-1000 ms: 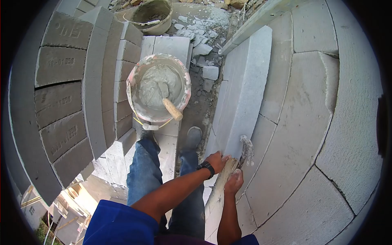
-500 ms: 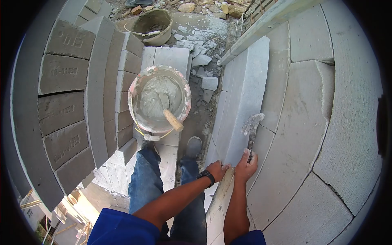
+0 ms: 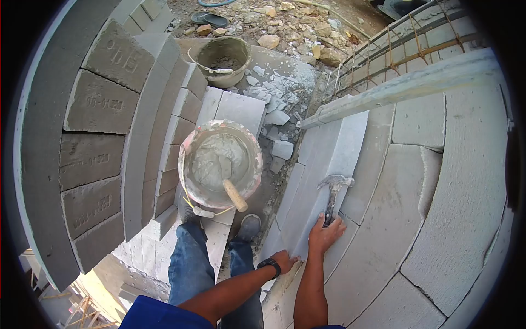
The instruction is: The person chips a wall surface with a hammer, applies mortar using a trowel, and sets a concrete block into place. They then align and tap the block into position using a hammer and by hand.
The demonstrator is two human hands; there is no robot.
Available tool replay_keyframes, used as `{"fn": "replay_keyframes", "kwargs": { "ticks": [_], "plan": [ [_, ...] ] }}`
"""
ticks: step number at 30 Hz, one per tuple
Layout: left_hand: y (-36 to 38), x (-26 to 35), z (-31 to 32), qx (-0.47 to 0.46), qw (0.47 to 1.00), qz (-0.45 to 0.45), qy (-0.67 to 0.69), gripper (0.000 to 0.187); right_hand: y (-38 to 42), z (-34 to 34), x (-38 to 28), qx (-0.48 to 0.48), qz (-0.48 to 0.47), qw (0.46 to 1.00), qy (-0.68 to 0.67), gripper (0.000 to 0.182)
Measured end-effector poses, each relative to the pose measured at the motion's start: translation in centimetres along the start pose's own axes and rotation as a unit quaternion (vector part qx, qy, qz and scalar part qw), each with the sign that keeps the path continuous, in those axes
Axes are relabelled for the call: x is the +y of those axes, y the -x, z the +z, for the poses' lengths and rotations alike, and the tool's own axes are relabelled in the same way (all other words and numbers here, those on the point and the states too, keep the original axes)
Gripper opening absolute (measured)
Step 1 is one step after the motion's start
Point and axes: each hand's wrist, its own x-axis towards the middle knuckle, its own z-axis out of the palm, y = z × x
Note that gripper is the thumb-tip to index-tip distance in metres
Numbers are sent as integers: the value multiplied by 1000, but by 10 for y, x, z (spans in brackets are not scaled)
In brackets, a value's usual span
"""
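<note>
My right hand (image 3: 326, 234) is closed round the dark handle of a hammer (image 3: 335, 183). Its head, smeared with pale mortar, is over the long light grey concrete block (image 3: 346, 148); whether it touches cannot be told. At the near end of this block, my left hand (image 3: 285, 262) grips the edge with bent fingers, a black watch on the wrist. Left of the block, a bucket of wet mortar (image 3: 211, 164) stands by my feet. A trowel with a wooden handle (image 3: 234, 196) rests in the mortar.
Stacked blocks (image 3: 98, 104) rise on the left. Behind the mortar bucket stands a second bucket (image 3: 224, 59), near broken block pieces (image 3: 282, 149). A long pale beam (image 3: 405, 88) crosses beyond the block, with rusty rebar (image 3: 422, 52) behind. Large blocks (image 3: 383, 219) spread on the right.
The view has tilted up, showing more rubble and rebar at the far side. My right hand has turned the hammer, so its head now shows broadside across the block. My left hand stays at the block's end.
</note>
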Motion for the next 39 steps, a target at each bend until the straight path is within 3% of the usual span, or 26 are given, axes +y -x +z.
{"fn": "replay_keyframes", "kwargs": {
  "ticks": [5, 6, 7, 9, 10, 13, 14, 17, 20, 26, 39],
  "plan": [
    [-14, -12, 8, -14, 999, -10, 44, 64, -19, 1, -21, -23, 22, 999, -15, 93],
    [-18, -20, 11, -62, 985, -23, 162, 62, -24, 2, -25, -33, 21, 999, -6, 104],
    [-21, -27, 12, -105, 954, -47, 275, 61, -27, 4, -29, -51, 26, 998, 3, 110],
    [-22, -43, 16, -178, 807, -71, 559, 65, -35, 6, -36, -86, 34, 995, 24, 123],
    [-25, -44, 16, -161, 784, -122, 587, 77, -39, 5, -39, -95, 41, 994, 30, 124],
    [-31, -34, 16, -76, 603, -208, 766, 81, -43, 4, -43, -110, 49, 992, 40, 127],
    [-34, -30, 16, -118, 590, -173, 780, 84, -42, 5, -40, -107, 42, 993, 40, 127],
    [-51, -6, 26, -157, 474, -72, 864, 76, -43, 7, -40, -99, 37, 994, 35, 125],
    [-80, -12, 56, -142, 419, -18, 897, 66, -42, 10, -38, -98, 37, 994, 22, 123],
    [-77, -3, 48, -87, 422, -45, 901, 62, -43, 12, -42, -99, 64, 993, 3, 120],
    [-81, 16, 32, -123, 413, -74, 899, 66, -61, 14, -50, -89, 45, 995, -10, 117]
  ]
}}
